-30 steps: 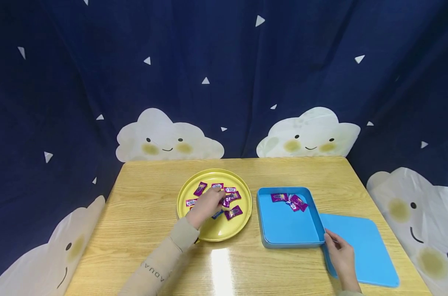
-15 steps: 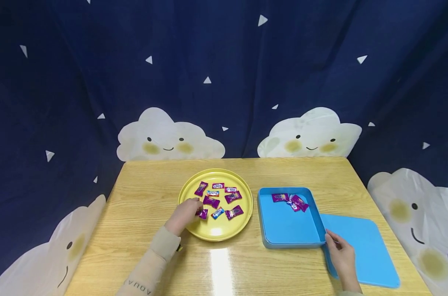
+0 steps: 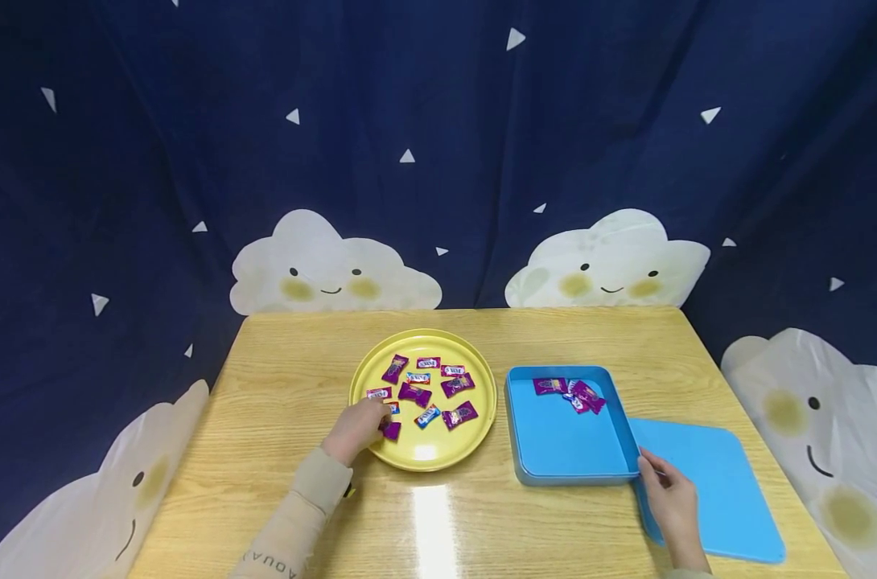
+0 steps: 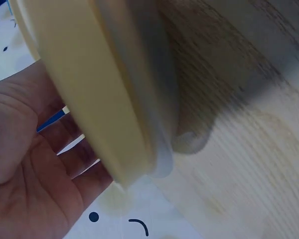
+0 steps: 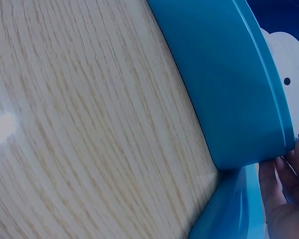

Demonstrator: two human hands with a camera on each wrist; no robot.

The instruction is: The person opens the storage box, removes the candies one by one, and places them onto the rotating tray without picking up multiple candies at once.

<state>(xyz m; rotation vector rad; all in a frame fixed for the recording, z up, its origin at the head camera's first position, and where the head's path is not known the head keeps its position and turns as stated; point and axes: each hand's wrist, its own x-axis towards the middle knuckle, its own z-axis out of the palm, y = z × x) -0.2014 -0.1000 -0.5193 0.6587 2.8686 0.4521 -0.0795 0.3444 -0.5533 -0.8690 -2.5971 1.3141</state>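
Observation:
In the head view, my left hand (image 3: 359, 428) reaches over the near-left rim of a round yellow tray (image 3: 424, 460). Its fingertips touch a purple-wrapped candy (image 3: 391, 431) lying on the tray. Seen from the left wrist, the fingers look fairly straight and the tray's wall (image 4: 99, 109) hides their tips. Several candies in purple, red-white and blue wrappers, such as a blue one (image 3: 427, 416), lie spread over the tray. My right hand (image 3: 669, 498) pinches the near-right corner of a square blue box (image 3: 570, 479), which has a few wrapped candies (image 3: 587, 396) at its back.
A flat blue lid (image 3: 721, 490) lies on the wooden table (image 3: 301, 362), right of the box and partly behind my right hand. A dark blue curtain (image 3: 453, 161) with clouds and white triangles hangs behind the table and at its sides.
My left hand has moved left and toward me from the tray's middle. A purple candy has shifted toward the near-left rim with it, uncovering other candies. The right hand keeps its place.

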